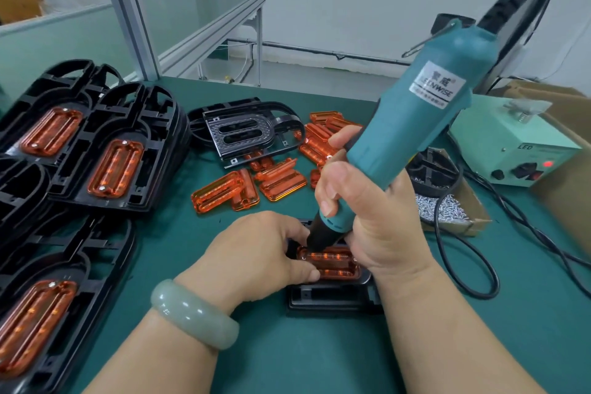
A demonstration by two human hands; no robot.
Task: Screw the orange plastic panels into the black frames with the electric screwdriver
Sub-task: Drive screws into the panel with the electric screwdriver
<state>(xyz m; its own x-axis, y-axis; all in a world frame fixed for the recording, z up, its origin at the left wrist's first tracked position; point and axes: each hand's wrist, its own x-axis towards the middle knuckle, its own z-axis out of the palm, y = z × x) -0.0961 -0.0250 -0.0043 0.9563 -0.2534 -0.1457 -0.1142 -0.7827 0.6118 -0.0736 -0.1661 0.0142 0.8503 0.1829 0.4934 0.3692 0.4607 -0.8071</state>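
Note:
A teal electric screwdriver (412,112) stands tilted, its black tip pressed on the left end of an orange panel (332,265) seated in a black frame (332,301) at the table's middle front. My right hand (367,214) grips the screwdriver's lower body. Resting on the frame, my left hand (256,253) has its fingers at the panel's left end beside the tip. Most of the frame is hidden under both hands. Loose orange panels (224,192) lie behind.
Black frames with orange panels fitted are stacked at the left (105,150) and front left (48,313). Another bare frame (243,134) lies at the back. A cardboard box of screws (444,208), a pale green power supply (511,147) and black cables (473,259) occupy the right.

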